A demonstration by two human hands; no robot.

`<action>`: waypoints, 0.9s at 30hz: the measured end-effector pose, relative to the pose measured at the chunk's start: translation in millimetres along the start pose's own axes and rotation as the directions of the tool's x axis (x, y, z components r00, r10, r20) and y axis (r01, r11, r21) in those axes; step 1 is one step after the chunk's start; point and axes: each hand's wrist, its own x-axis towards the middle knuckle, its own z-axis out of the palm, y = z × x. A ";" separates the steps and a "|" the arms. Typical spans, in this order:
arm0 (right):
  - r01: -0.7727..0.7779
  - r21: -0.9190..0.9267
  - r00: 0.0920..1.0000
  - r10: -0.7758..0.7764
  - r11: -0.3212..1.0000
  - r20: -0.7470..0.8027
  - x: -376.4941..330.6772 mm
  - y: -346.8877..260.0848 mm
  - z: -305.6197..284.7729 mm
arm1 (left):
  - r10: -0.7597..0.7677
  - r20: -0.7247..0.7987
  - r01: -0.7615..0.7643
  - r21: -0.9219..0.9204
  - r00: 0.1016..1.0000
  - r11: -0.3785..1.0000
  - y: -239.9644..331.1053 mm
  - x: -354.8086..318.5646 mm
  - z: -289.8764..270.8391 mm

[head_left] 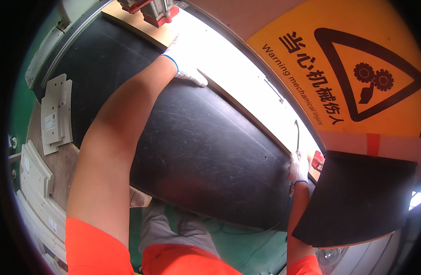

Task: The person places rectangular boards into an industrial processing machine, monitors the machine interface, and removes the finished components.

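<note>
Two orange sleeves [96, 239] lie nearest the head camera. The white-gloved left hand [183, 68] touches one long pale board [141, 28] along the black counter [210, 151], fingers lost in glare; at one thin dark rod [298, 134], the right hand's [299, 167] grip cannot be told.

Black surface [206, 137] seen, streaked pale; board [144, 28] shown tan at left, bleached white rightward. Left glove [185, 68], right glove [299, 167] seen white, blue-trimmed; curved rod [297, 132] shown dark; orange sign [265, 46] marked with black triangle [343, 98].
</note>
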 end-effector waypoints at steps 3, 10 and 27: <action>0.023 -0.293 1.000 -0.020 0.956 0.014 -29.5 -60.3 -19.6 | 0.024 0.005 -0.024 -0.011 1.000 1.000 10.9 -2.1 -16.2; 0.266 -0.683 0.951 -0.303 0.681 0.068 13.0 -85.0 -41.2 | 0.067 0.016 -0.066 -0.053 0.998 0.996 33.1 -5.5 -32.0; 0.179 -0.965 0.414 -0.875 -0.193 0.252 80.5 -19.2 -29.1 | -0.012 -0.253 0.009 -0.013 0.967 1.000 48.6 -5.4 0.4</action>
